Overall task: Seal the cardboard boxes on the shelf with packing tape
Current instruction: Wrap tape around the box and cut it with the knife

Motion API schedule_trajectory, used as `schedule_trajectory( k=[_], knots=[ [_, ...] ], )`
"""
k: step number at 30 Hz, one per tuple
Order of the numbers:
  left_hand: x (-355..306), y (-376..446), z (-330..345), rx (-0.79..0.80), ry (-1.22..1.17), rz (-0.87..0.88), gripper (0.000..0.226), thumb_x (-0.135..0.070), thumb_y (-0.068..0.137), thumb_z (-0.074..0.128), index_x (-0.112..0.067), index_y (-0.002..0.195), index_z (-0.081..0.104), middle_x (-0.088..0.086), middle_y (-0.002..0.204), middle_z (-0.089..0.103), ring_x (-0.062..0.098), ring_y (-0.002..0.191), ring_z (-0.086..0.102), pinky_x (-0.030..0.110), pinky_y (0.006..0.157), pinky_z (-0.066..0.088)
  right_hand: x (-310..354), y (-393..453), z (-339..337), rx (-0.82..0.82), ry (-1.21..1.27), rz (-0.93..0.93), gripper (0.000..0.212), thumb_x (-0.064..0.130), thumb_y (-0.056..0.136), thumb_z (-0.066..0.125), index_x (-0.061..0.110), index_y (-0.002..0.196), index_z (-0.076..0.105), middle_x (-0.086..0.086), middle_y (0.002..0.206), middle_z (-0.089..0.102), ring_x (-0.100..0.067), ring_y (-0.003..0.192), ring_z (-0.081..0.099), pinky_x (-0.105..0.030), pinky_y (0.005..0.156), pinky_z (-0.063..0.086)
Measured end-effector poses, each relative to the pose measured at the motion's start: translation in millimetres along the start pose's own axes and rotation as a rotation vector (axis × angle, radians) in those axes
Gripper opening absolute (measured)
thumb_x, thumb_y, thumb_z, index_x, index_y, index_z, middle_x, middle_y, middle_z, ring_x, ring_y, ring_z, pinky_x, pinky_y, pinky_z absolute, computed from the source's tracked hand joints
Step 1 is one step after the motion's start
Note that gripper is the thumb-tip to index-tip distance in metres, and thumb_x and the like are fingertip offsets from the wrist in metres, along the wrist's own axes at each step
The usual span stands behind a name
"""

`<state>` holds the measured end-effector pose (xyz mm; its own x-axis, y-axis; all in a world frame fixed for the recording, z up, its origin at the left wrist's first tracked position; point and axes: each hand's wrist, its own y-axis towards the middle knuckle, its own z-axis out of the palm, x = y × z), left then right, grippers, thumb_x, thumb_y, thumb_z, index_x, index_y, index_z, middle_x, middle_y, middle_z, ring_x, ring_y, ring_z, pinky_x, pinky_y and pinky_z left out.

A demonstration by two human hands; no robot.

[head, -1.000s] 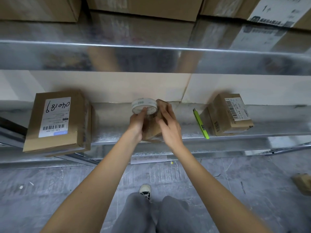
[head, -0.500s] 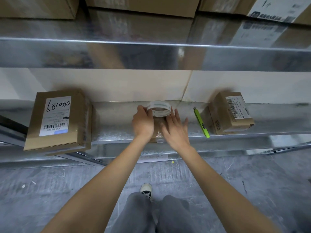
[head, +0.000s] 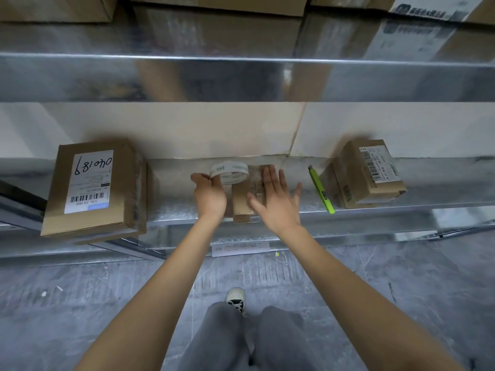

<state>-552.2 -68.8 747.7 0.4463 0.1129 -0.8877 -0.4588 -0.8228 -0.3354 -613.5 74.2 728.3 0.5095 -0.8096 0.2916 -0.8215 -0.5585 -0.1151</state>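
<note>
Right now the small box [head: 245, 199] lies flat near the front edge of the shelf [head: 294, 210], between the two hands. The left hand [head: 210, 195] grips the roll of tape [head: 230, 172], fingers curled under its near rim, and holds it above the far end of the box. A clear strip seems to run from the roll down onto the box top, though glare makes its edges hard to follow. The right hand [head: 276, 202] is spread wide, fingers straight, its palm and thumb pressing down on the right part of the box.

Several things could go wrong from here, in my judgement. If the roll is pulled sideways, the strip may land crooked and miss the seam. If the flat hand lifts early, the light box may slide with the pull, or tip off the front edge. Slack tape could fold and stick to itself.

As for containers, the small box is shut and its contents are hidden. The big labelled box [head: 91, 186] on the left overhangs the front of the shelf, and the labelled box [head: 369, 175] on the right leans tilted; both are closed, so nothing inside shows. A green pen-like tool [head: 320, 191], perhaps a cutter, lies between the right hand and that box.
</note>
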Motion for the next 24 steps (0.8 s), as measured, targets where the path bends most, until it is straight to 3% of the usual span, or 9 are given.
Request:
schedule_trajectory(
  k=[4, 6, 8, 11, 14, 16, 18, 22, 24],
  knots=[
    [-8.4, -1.0, 12.1, 0.102, 0.146, -0.065, 0.038, -0.037, 0.101, 0.044, -0.005, 0.116, 0.058, 0.017, 0.113, 0.066, 0.035, 0.107, 0.062, 0.038, 0.090, 0.050, 8.2, -0.8, -3.4, -0.021, -0.059, 0.005, 0.088, 0.066, 0.083, 0.007, 0.015, 0.156, 0.007, 0.002, 0.163, 0.004, -0.015, 0.149, -0.010, -0.062, 0.113, -0.012],
    [-11.0, -2.0, 16.4, 0.075, 0.228, -0.049, 0.035, -0.028, 0.103, 0.042, -0.004, 0.119, 0.060, 0.018, 0.122, 0.064, 0.035, 0.113, 0.058, 0.032, 0.086, 0.043, 22.4, -1.8, -3.9, -0.016, -0.045, -0.013, 0.079, 0.059, 0.092, 0.022, 0.013, 0.155, 0.009, 0.000, 0.163, 0.003, -0.014, 0.149, -0.010, -0.063, 0.113, -0.011],
    [-9.7, -2.9, 18.5, 0.050, 0.233, -0.027, 0.035, -0.025, 0.104, 0.039, -0.002, 0.120, 0.059, 0.019, 0.124, 0.062, 0.035, 0.114, 0.056, 0.030, 0.082, 0.040, 37.9, -4.4, -1.9, 0.016, -0.022, -0.014, 0.083, 0.058, 0.092, 0.038, 0.012, 0.154, 0.009, -0.003, 0.163, 0.000, -0.015, 0.149, -0.009, -0.060, 0.113, -0.015],
    [-3.2, -3.5, 18.4, 0.027, 0.231, 0.036, 0.034, -0.023, 0.104, 0.038, 0.001, 0.116, 0.058, 0.020, 0.119, 0.064, 0.036, 0.110, 0.059, 0.028, 0.075, 0.037, 44.8, -3.5, 3.4, -0.003, 0.010, 0.020, 0.096, 0.063, 0.083, 0.050, 0.012, 0.154, 0.011, -0.004, 0.163, 0.003, -0.015, 0.150, -0.004, -0.057, 0.113, -0.013],
    [2.1, -2.6, 11.8, 0.041, 0.156, 0.065, 0.029, -0.019, 0.102, 0.039, 0.003, 0.110, 0.057, 0.022, 0.114, 0.063, 0.036, 0.103, 0.060, 0.025, 0.073, 0.039, 36.1, 0.8, 4.1, -0.045, -0.018, 0.014, 0.090, 0.062, 0.084, 0.050, 0.016, 0.154, 0.018, -0.001, 0.163, 0.011, -0.013, 0.150, 0.002, -0.061, 0.113, 0.005],
    [10.1, 3.2, 4.1, 0.031, 0.000, 0.019, 0.023, -0.022, 0.097, 0.041, -0.003, 0.101, 0.053, 0.024, 0.111, 0.062, 0.039, 0.096, 0.063, 0.038, 0.079, 0.054, 32.5, 3.2, 1.8, 0.000, -0.013, -0.003, 0.086, 0.059, 0.086, 0.050, 0.019, 0.154, 0.015, 0.000, 0.163, 0.009, -0.012, 0.149, 0.000, -0.064, 0.110, 0.014],
    [21.7, 4.3, -5.5, 0.040, -0.145, -0.077, 0.017, -0.019, 0.097, 0.038, -0.005, 0.099, 0.047, 0.025, 0.112, 0.059, 0.043, 0.088, 0.066, 0.052, 0.073, 0.059, 32.0, 2.3, 0.3, 0.031, -0.032, -0.029, 0.082, 0.057, 0.088, 0.047, 0.024, 0.155, 0.013, 0.000, 0.163, 0.005, -0.015, 0.150, -0.003, -0.065, 0.108, 0.016],
    [49.2, 0.4, -16.6, 0.077, -0.177, -0.152, 0.022, -0.007, 0.104, 0.033, -0.002, 0.119, 0.048, 0.024, 0.114, 0.063, 0.025, 0.070, 0.072, 0.028, 0.060, 0.061, 32.2, 0.1, 1.5, 0.059, -0.104, -0.068, 0.069, 0.056, 0.091, 0.038, 0.035, 0.153, 0.015, -0.006, 0.163, 0.004, -0.022, 0.149, -0.005, -0.068, 0.105, 0.014],
    [52.6, 2.4, -18.4, 0.109, -0.217, -0.190, 0.021, -0.003, 0.102, 0.039, -0.004, 0.121, 0.049, 0.018, 0.111, 0.063, 0.020, 0.071, 0.072, 0.027, 0.064, 0.060, 32.4, 0.2, 0.4, 0.076, -0.118, -0.081, 0.067, 0.056, 0.092, 0.037, 0.037, 0.153, 0.015, -0.007, 0.163, 0.003, -0.024, 0.149, -0.007, -0.069, 0.105, 0.014]
  ],
)
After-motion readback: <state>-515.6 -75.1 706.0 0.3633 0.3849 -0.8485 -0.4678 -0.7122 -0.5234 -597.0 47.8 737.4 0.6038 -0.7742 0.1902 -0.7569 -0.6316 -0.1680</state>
